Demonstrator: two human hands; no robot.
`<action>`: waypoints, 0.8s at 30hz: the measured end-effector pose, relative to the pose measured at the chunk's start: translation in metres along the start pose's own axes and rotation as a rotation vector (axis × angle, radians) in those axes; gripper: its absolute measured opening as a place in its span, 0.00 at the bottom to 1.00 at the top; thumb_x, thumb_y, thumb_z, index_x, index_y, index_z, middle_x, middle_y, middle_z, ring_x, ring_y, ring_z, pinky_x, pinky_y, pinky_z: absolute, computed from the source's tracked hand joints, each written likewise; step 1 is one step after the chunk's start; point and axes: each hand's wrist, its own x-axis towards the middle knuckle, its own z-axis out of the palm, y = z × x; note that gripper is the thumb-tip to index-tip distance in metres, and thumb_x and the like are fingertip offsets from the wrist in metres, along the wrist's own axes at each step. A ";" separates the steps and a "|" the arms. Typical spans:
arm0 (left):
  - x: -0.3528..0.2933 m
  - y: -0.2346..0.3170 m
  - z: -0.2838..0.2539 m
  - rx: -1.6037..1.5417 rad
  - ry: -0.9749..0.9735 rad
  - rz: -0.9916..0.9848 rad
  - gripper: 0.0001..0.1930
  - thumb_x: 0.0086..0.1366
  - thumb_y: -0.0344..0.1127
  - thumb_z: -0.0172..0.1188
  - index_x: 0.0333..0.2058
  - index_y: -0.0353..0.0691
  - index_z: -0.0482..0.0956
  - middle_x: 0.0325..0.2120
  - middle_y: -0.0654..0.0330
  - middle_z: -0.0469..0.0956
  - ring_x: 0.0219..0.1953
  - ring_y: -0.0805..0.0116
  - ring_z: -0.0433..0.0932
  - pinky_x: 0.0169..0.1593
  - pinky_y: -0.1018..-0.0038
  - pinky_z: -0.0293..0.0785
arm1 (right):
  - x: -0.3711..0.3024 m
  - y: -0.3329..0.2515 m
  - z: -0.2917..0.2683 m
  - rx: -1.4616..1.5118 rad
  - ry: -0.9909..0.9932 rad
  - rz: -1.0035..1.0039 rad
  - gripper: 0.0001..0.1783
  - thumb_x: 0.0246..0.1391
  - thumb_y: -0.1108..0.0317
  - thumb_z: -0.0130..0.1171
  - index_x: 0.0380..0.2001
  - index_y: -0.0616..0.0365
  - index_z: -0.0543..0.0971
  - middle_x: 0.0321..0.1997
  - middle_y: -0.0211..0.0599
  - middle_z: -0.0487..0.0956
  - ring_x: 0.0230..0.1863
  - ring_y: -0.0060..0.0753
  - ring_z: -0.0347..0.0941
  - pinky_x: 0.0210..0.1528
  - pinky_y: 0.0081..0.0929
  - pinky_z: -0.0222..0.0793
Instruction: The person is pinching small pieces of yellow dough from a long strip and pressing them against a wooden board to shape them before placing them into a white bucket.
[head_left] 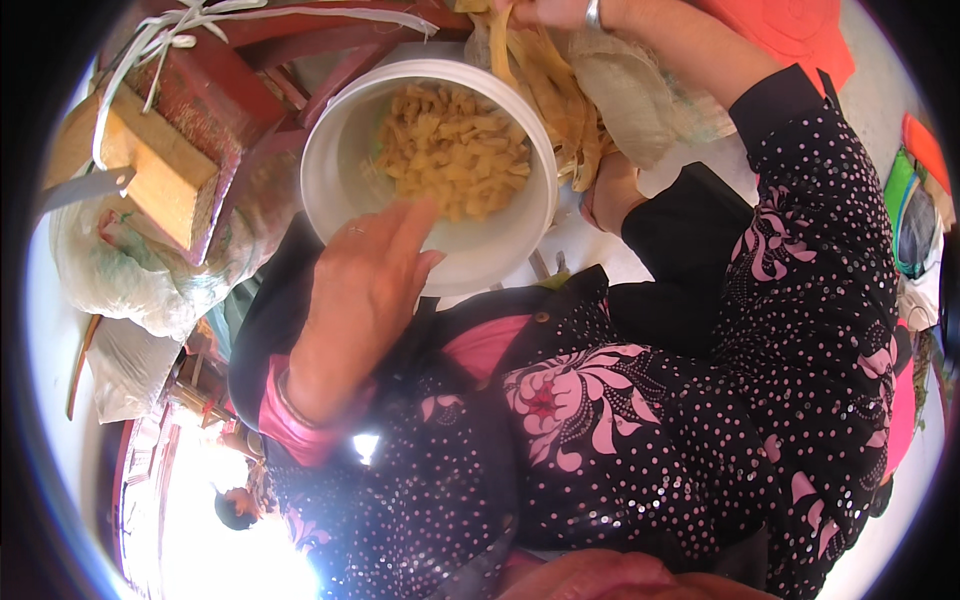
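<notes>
A white plastic bucket [318, 170] stands before me, holding many small yellowish-brown pieces [455, 150]. Over its near rim reaches my left hand [370, 270], slightly blurred, with the fingers stretched over the pieces and the thumb apart. I see nothing in it. At the top edge, partly cut off, my right hand [550, 12] grips a limp yellowish-brown strip [497, 45]. More crumpled material of the same colour [555, 85] hangs beside the bucket's right side; whether it is a bag or long strips I cannot tell.
A worn red wooden frame [235, 95] with white cords and a pale wood block [160, 165] stands left of the bucket, a metal blade [85, 190] beside it. Stuffed plastic sacks [140, 270] lie below. A pale woven sack [625, 100] is right; another person [240, 505] appears lower left.
</notes>
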 end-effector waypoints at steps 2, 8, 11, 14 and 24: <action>0.006 -0.007 -0.001 0.012 0.012 0.033 0.24 0.57 0.29 0.62 0.53 0.35 0.70 0.44 0.46 0.77 0.43 0.48 0.76 0.46 0.61 0.73 | -0.005 -0.006 -0.021 0.070 0.126 0.036 0.09 0.55 0.67 0.54 0.29 0.61 0.79 0.19 0.41 0.74 0.23 0.32 0.71 0.27 0.34 0.70; 0.021 -0.021 0.001 0.023 0.072 0.059 0.22 0.59 0.30 0.61 0.53 0.36 0.70 0.42 0.45 0.77 0.42 0.45 0.76 0.44 0.59 0.73 | -0.033 -0.059 -0.050 0.387 0.189 0.138 0.09 0.56 0.69 0.51 0.29 0.63 0.77 0.22 0.36 0.76 0.17 0.28 0.73 0.18 0.24 0.71; 0.035 -0.032 0.001 0.028 0.123 0.090 0.22 0.60 0.31 0.60 0.53 0.38 0.70 0.42 0.45 0.76 0.41 0.44 0.76 0.44 0.58 0.73 | -0.038 -0.057 -0.063 0.484 0.128 0.084 0.09 0.57 0.68 0.50 0.28 0.63 0.75 0.22 0.35 0.77 0.16 0.26 0.75 0.15 0.19 0.71; 0.045 -0.041 -0.002 0.036 0.169 0.092 0.21 0.61 0.32 0.59 0.54 0.39 0.70 0.44 0.45 0.76 0.42 0.44 0.76 0.44 0.58 0.73 | -0.042 -0.059 -0.069 0.496 0.103 -0.002 0.10 0.58 0.68 0.50 0.30 0.63 0.75 0.23 0.36 0.77 0.16 0.26 0.74 0.17 0.19 0.72; 0.090 -0.075 -0.015 -0.083 0.304 0.109 0.23 0.65 0.35 0.57 0.58 0.40 0.68 0.42 0.46 0.78 0.39 0.53 0.80 0.44 0.66 0.76 | -0.053 -0.102 -0.079 0.559 0.216 -0.055 0.10 0.61 0.68 0.48 0.33 0.61 0.77 0.24 0.31 0.76 0.20 0.20 0.73 0.19 0.17 0.72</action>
